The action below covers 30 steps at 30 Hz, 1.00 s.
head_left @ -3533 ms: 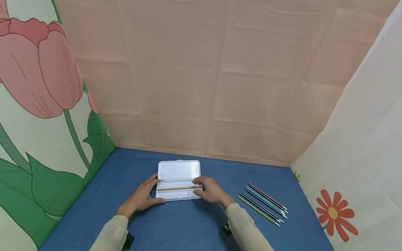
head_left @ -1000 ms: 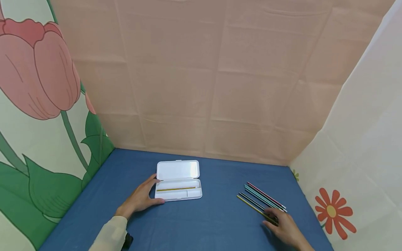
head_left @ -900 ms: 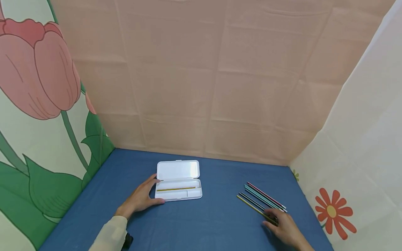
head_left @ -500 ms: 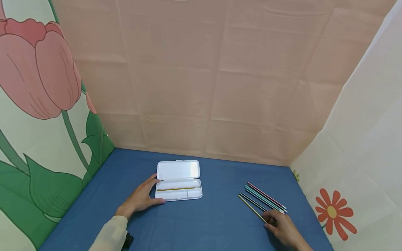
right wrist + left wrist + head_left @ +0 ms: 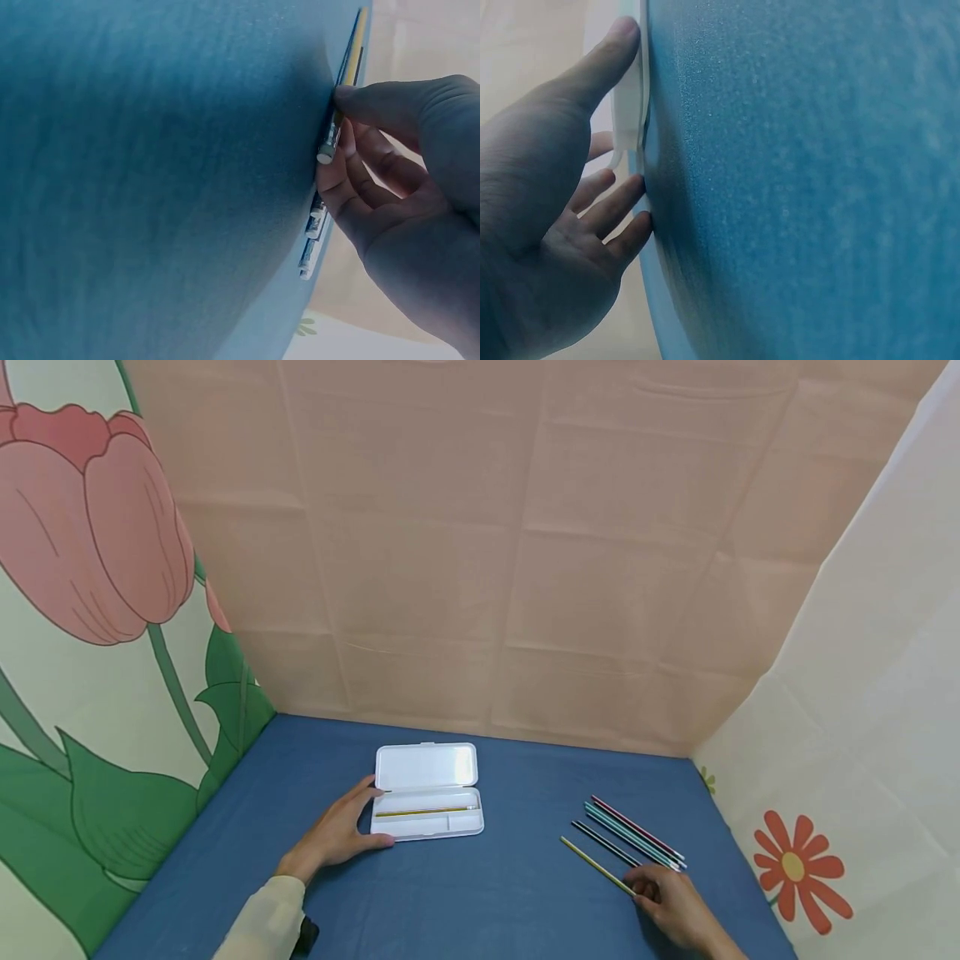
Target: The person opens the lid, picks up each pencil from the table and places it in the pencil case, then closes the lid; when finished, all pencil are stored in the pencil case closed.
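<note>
A white plastic pencil case (image 5: 467, 823) lies with its lid (image 5: 420, 767) folded back, a yellow pencil (image 5: 408, 812) lying lengthwise inside. My left hand (image 5: 337, 832) holds its left end, thumb on the front side and index finger towards the hinge. In the left wrist view the other fingers spread by the case's end (image 5: 630, 105). My right hand (image 5: 670, 897) pinches another yellow pencil (image 5: 592, 860) near its eraser end. The right wrist view shows the thumb against this pencil (image 5: 352, 60), whose white eraser (image 5: 325, 158) points at the palm side.
Beside the right hand, dark pencils (image 5: 602, 841), teal pencils (image 5: 626, 832) and a red pencil (image 5: 633, 825) lie slantwise in a loose row. A blue cloth (image 5: 480, 902) covers the table. A tan sheet (image 5: 450, 610) rises at the back, with patterned sheets at both sides.
My right hand has left the case, gone to the pencils and taken hold of the nearest yellow one, whose far end has swung left, away from the others. My left hand has stayed.
</note>
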Available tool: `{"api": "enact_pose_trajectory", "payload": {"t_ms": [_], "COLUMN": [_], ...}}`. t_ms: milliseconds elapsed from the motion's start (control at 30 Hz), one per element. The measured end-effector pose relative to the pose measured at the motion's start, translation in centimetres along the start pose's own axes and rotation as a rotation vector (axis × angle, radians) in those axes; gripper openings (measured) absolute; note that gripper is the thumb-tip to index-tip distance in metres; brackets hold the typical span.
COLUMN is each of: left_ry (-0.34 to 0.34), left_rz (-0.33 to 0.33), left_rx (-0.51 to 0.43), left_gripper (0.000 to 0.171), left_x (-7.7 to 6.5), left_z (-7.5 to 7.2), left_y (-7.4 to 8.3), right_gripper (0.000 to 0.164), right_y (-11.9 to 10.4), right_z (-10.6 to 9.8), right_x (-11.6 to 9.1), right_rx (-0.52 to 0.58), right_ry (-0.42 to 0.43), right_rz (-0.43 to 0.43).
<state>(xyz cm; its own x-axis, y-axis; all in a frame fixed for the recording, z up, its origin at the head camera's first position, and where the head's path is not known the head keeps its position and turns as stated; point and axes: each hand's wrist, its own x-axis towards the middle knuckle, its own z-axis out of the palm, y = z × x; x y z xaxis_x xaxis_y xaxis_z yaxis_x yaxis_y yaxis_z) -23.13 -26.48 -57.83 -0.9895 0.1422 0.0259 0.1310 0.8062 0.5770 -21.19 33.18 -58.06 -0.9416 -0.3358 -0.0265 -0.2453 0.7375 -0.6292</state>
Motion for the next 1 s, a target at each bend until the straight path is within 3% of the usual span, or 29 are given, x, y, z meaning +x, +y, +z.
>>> {"api": "enact_pose_trajectory", "payload": {"t_ms": [667, 1000], "left_ry": [0.0, 0.01], "left_rz": [0.002, 0.007], "left_rx": [-0.003, 0.0], "left_gripper": [0.098, 0.097], "left_x": [0.0, 0.0], "left_z": [0.0, 0.0], "left_y": [0.0, 0.1], "right_gripper": [0.023, 0.019], "right_y": [-1.8, -3.4], "right_z": [-0.1, 0.0], "right_x": [0.7, 2.6], "right_rx": [-0.057, -0.029], "right_ry": [0.065, 0.062], "right_rz": [-0.031, -0.15]}}
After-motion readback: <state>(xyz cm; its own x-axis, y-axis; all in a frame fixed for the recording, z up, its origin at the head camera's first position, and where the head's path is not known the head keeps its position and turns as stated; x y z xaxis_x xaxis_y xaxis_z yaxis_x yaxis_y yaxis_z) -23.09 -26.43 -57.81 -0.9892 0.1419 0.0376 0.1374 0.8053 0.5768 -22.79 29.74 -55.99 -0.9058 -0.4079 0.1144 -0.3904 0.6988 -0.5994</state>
